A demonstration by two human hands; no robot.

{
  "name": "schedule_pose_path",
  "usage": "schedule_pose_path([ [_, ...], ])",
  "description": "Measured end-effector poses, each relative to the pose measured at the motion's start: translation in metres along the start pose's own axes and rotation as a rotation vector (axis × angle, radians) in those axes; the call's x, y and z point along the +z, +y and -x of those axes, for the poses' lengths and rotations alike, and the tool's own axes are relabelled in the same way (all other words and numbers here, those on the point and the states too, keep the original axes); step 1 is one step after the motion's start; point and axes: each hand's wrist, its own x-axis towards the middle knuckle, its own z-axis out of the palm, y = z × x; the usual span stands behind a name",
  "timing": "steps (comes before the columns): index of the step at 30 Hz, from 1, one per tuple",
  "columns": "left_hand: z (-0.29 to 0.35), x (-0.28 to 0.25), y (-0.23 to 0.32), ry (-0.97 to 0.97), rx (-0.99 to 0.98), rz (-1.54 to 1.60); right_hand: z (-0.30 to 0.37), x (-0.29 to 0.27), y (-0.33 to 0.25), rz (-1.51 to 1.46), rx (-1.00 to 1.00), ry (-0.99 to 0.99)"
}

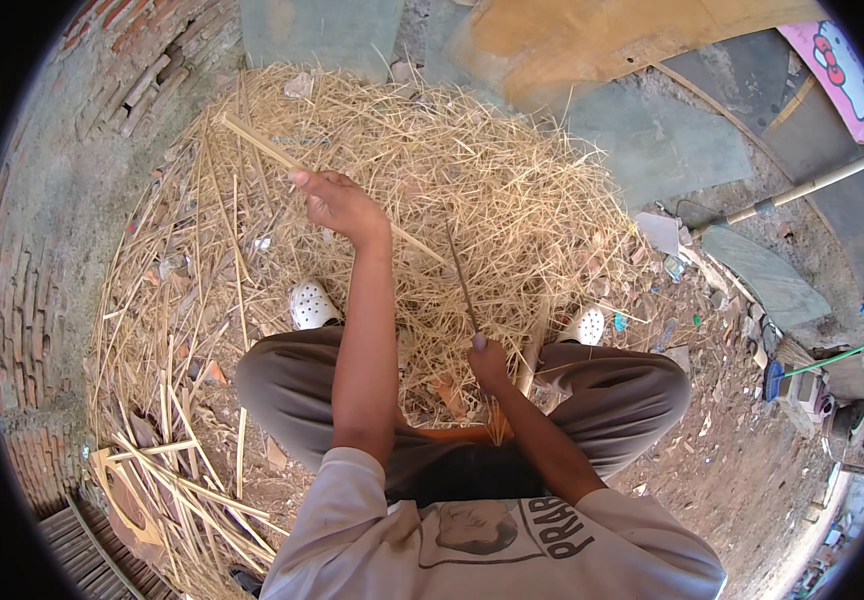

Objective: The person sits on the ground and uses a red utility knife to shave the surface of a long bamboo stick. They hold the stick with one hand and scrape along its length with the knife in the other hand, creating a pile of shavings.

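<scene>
My left hand (344, 208) is closed round a long pale bamboo strip (257, 140), held out at a slant over the heap of shavings. The strip's thinner end comes out on the other side of the wrist and runs down to the right, toward the blade. In my right hand (490, 364), close to my lap, is a knife (461, 272) with a narrow dark blade pointing up and away from me. Blade and strip look slightly apart. Fingers hide most of the knife's handle. Between and beyond my feet spreads a thick heap of curled bamboo shavings (492, 170).
White clogs (313, 304) are on my feet. Several split bamboo strips (197, 490) lie at the lower left. A worn brick wall (32, 280) rises on the left. Flat grey sheets (652, 150) lean at the back, near a pale pole (812, 185). A blue-headed broom (774, 381) lies right.
</scene>
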Motion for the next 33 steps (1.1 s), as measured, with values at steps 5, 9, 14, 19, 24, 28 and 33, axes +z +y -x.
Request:
schedule_pose_path([
  [5,-0.009,-0.014,-0.003,-0.004,0.012,-0.002,0.011,-0.028,-0.093,-0.279,-0.443,0.251],
  [9,-0.009,-0.01,-0.003,-0.001,-0.022,0.019,0.016,-0.007,-0.062,-0.26,-0.291,0.183],
  [14,0.005,-0.006,-0.009,-0.015,-0.014,-0.104,-0.008,0.009,0.041,0.406,-0.022,-0.051],
  [19,0.011,0.0,-0.011,-0.094,-0.012,-0.072,-0.021,0.005,0.042,0.019,0.179,-0.144],
  [24,0.034,0.01,0.011,-0.233,0.115,0.022,-0.011,-0.003,-0.01,-0.49,0.35,-0.356],
  [28,0.027,0.008,-0.004,-0.259,0.107,0.051,-0.012,0.0,-0.021,-0.715,0.459,-0.41],
  [33,0.024,0.002,-0.012,-0.293,0.149,0.027,-0.022,-0.007,-0.022,-0.442,0.355,-0.341],
])
